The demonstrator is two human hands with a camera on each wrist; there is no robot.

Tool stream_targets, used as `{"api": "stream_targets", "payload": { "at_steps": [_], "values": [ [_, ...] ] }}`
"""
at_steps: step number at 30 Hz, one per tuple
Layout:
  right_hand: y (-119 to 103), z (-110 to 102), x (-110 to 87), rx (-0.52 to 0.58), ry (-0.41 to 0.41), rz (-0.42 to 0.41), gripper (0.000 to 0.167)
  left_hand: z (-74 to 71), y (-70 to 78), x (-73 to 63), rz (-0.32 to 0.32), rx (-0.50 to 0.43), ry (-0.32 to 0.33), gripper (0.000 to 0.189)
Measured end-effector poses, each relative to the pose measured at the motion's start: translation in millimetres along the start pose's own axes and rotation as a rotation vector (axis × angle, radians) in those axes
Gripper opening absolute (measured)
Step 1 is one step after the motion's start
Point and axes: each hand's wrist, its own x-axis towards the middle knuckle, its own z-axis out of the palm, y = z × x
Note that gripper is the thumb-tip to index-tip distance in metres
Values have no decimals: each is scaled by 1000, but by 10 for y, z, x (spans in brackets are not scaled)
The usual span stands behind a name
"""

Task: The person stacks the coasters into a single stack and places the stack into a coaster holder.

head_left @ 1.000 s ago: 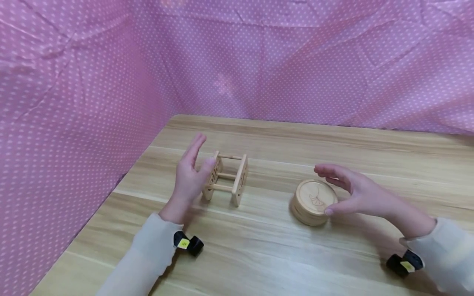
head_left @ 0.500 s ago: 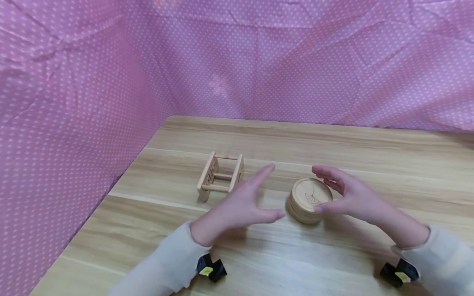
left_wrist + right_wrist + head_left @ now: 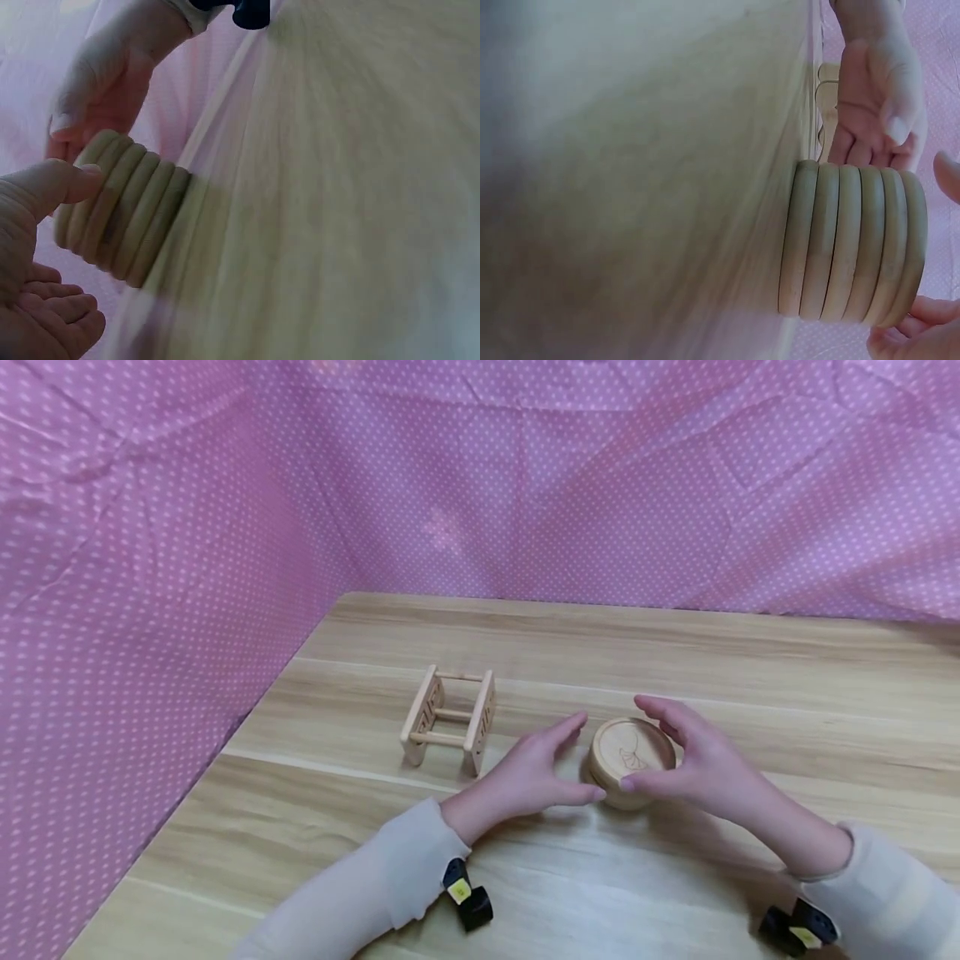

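A stack of several round wooden coasters point(image 3: 632, 747) stands on the table, a leaf design on the top one. My left hand point(image 3: 536, 772) is at its left side, thumb and fingers spread apart. From the right, my right hand point(image 3: 701, 760) reaches around the stack, its thumb over the near edge of the top coaster. The left wrist view shows the left thumb point(image 3: 64, 184) in front of the upper coasters point(image 3: 124, 210); whether it touches cannot be told. In the right wrist view, the right thumb point(image 3: 949, 176) is apart from the stack point(image 3: 851, 244).
Left of the stack stands a small wooden rack point(image 3: 450, 718) with two carved sides joined by rods. The wood-grain table point(image 3: 600, 643) ends at a pink dotted cloth point(image 3: 480, 485) behind and to the left. Each wrist wears a small black camera point(image 3: 468, 893).
My left hand has moved right, from beside the rack to the left side of the coaster stack. My right hand has shifted slightly left, closer around the stack. Rack and coasters stay put.
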Motion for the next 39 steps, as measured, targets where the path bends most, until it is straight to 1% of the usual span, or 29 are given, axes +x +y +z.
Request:
{"api": "stream_targets", "payload": {
  "at_steps": [3, 7, 10, 14, 21, 23, 26, 29, 35, 39],
  "values": [
    [-5, 13, 1, -36, 13, -20, 90, 36, -38, 61, 20, -19, -29, 97],
    [-18, 19, 0, -92, 18, -23, 92, 59, -110, 140, 62, -23, -70, 101],
    [-30, 14, 2, -127, 12, -19, 95, 67, -151, 189, 89, -20, -78, 100],
    [-41, 19, 8, -162, -3, 0, 99, 84, -189, 235, 123, -8, -71, 98],
    [-34, 29, 17, -180, -29, 28, 102, 108, -208, 279, 155, -49, -97, 98],
    [-30, 29, 19, -180, -33, 35, 102, 104, -204, 289, 173, -28, -100, 97],
    [-24, 26, 19, -186, -38, 49, 101, 107, -201, 316, 220, 18, -105, 95],
    [-20, 22, 21, -187, -43, 56, 101, 111, -204, 348, 254, 52, -106, 93],
    [-10, 26, 34, -198, -50, 49, 101, 119, -212, 386, 272, 69, -114, 91],
    [-14, 18, 32, -199, -53, 51, 101, 118, -192, 401, 267, 88, -132, 92]
  ]
}}
